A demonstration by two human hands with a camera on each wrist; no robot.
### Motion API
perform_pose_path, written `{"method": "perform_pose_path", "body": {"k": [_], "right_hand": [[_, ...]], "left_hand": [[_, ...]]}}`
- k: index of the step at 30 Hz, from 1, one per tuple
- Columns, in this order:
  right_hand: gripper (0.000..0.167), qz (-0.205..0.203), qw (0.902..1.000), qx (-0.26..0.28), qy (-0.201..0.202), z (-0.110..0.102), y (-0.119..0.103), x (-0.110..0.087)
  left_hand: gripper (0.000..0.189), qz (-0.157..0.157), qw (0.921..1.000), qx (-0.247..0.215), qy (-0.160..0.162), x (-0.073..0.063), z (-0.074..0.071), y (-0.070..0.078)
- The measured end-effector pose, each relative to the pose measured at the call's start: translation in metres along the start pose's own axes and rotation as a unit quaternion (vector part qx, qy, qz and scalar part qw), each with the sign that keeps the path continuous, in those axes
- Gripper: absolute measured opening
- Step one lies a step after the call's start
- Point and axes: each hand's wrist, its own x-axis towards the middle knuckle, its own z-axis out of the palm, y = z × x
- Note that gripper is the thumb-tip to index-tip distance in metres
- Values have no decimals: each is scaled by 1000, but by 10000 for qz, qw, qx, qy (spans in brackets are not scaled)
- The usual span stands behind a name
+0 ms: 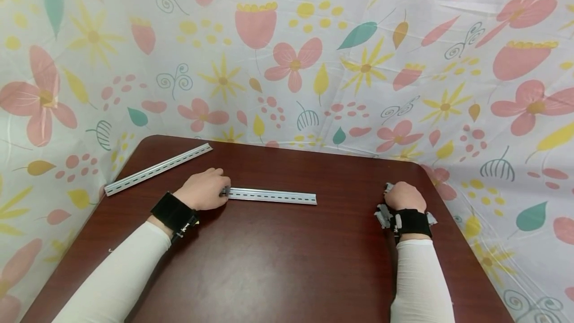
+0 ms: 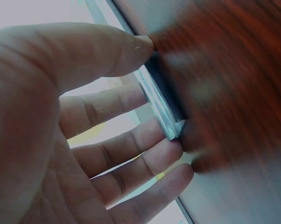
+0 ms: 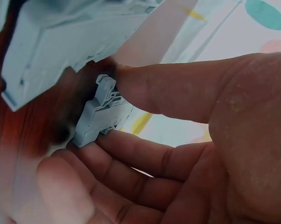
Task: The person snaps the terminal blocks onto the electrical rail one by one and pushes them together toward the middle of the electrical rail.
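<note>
My left hand (image 1: 204, 189) pinches the left end of a short slotted metal DIN rail (image 1: 273, 196), which lies crosswise on the table. In the left wrist view the thumb and fingers meet the edges of that rail (image 2: 161, 102) close to its end. Over at the right side of the table my right hand (image 1: 405, 197) pinches a small grey plastic terminal block (image 3: 97, 114) between thumb and fingers, low over the tabletop. A larger grey plastic block (image 3: 47, 51) stands beside it in the right wrist view. The palm side of both hands is hidden in the head view.
Another, longer slotted rail (image 1: 158, 169) lies slantwise at the table's back left. More grey blocks (image 1: 383, 216) sit by the right wrist. A flowered cloth (image 1: 291, 88) hangs behind and at both sides of the brown table (image 1: 269, 258).
</note>
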Motion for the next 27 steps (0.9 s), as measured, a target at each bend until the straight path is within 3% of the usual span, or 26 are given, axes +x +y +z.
{"method": "perform_pose_path", "body": {"k": [3,5,6,8,13,22,27], "right_hand": [[87,369,9981,87,-487,-1,-5,-8],[32,683,9931,100,-950,-4,-12,-18],[23,825,9895,96,-1180,-5,-15,-22],[37,1025,9823,97,-1565,-8,-21,-27],[40,1035,9801,194,-1684,-8,-31,-26],[40,648,9858,369,-1503,5,-57,-20],[36,315,9916,524,-1138,12,-75,-22]], "left_hand": [[7,-7,10000,-7,-28,1,0,0],[7,-2,10000,10,-35,1,0,0],[7,4,10000,20,-44,1,0,0],[8,8,10000,32,-59,1,-1,-1],[11,-14,9999,12,-98,0,-3,0],[13,-24,9999,79,-103,-1,-5,0],[14,-11,9999,93,-80,-1,-3,-2]]}}
